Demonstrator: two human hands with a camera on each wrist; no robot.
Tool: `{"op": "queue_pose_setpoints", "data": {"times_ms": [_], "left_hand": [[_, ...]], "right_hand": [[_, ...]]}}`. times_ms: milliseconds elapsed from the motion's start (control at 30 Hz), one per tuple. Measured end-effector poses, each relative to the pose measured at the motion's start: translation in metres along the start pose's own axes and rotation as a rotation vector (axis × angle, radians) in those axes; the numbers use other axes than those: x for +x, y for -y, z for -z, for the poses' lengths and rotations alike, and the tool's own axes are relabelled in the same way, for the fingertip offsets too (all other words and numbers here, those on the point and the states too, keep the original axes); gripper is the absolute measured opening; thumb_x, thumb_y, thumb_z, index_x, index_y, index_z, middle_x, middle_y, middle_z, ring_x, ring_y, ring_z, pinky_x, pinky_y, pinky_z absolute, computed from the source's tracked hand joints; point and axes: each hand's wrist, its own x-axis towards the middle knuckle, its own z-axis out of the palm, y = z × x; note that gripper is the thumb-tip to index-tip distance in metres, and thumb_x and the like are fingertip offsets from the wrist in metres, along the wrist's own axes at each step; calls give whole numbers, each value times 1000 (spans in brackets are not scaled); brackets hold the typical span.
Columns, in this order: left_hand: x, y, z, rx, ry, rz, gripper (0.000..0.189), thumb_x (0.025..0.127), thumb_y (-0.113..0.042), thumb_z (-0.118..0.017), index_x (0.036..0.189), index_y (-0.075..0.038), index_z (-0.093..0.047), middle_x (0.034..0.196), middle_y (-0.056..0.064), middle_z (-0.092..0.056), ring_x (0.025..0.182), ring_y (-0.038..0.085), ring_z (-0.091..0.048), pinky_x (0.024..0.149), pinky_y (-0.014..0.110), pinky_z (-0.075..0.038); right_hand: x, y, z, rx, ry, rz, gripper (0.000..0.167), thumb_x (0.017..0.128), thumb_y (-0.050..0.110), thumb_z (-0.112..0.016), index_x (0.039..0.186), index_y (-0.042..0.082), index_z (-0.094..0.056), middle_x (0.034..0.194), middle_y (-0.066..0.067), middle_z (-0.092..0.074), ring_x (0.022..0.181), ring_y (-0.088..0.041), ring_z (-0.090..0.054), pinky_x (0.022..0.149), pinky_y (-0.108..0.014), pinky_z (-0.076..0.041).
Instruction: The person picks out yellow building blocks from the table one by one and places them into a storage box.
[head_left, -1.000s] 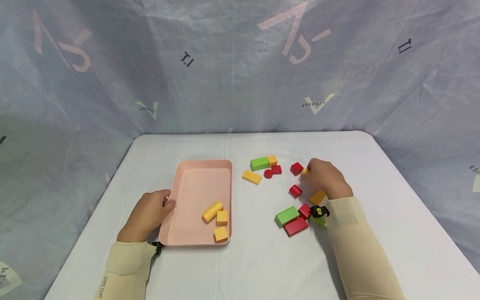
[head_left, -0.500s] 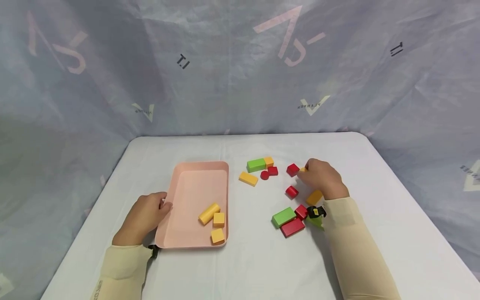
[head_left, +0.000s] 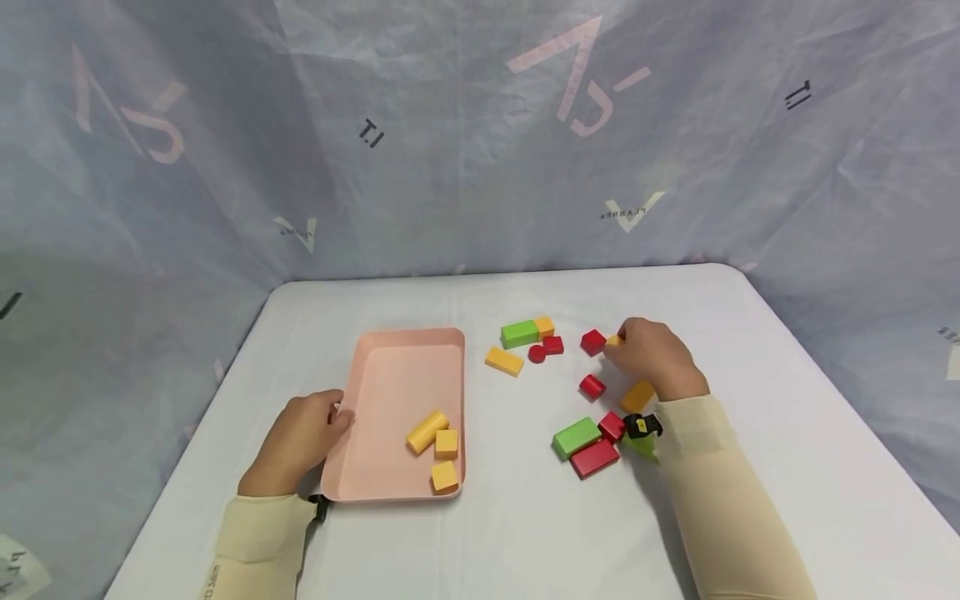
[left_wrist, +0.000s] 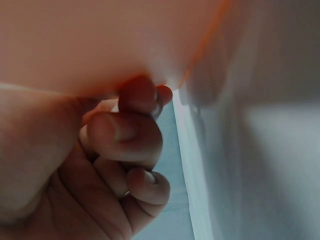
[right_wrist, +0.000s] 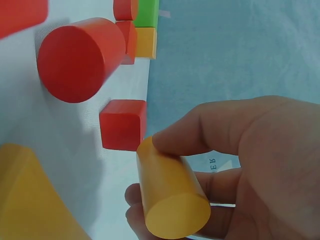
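My left hand (head_left: 298, 440) grips the left rim of a pink tray (head_left: 397, 337). Seen from the left wrist, curled fingers (left_wrist: 142, 192) lie under the tray wall (left_wrist: 100, 45). Inside the tray are a yellow cylinder (head_left: 427, 432) and two yellow cubes (head_left: 446, 444), near its front right corner. At the right of the table my right hand (head_left: 656, 357) pinches another yellow cylinder (right_wrist: 170, 190) between thumb and fingers; in the head view the hand hides most of it. A red cube (right_wrist: 123, 125) stands just beyond that cylinder.
Red, green and yellow blocks lie around the right hand, including a red cylinder (head_left: 592, 387) and a yellow block (head_left: 637, 397). Nearer are a green block (head_left: 576, 437) and a red block (head_left: 595, 458). Left of the far red cube, a yellow bar (head_left: 504, 361) lies near another green block (head_left: 519, 334).
The head view shifts slightly. Both hands keep their hold, and the blocks stay where they were on the table.
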Motion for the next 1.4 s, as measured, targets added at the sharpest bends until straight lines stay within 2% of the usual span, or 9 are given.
{"op": "queue_pose_setpoints", "data": {"times_ms": [300, 500, 1400], "left_hand": [[1, 0, -1, 4, 4, 7, 7, 98, -14, -65, 93, -9, -66, 60, -1, -48, 52, 13, -44, 50, 29, -33], [1, -1, 0, 11, -10, -16, 11, 97, -13, -65, 87, -9, -64, 60, -1, -47, 52, 13, -43, 49, 29, -32], [0, 0, 1, 16, -13, -17, 18, 97, -13, -66, 81, -11, -59, 59, -2, -43, 51, 13, -41, 49, 28, -30]], "right_hand": [[-3, 2, 1, 9, 1, -17, 46, 96, 33, -64, 127, -1, -61, 115, -21, -65, 89, -30, -60, 69, -35, -52], [-5, 5, 2, 20, -14, -26, 49, 95, 34, -65, 131, 0, -59, 120, -22, -64, 93, -32, -60, 70, -36, -52], [-12, 15, 6, 36, -54, 35, 48, 95, 34, -65, 130, 2, -61, 123, -21, -64, 94, -32, -60, 69, -37, -52]]}}
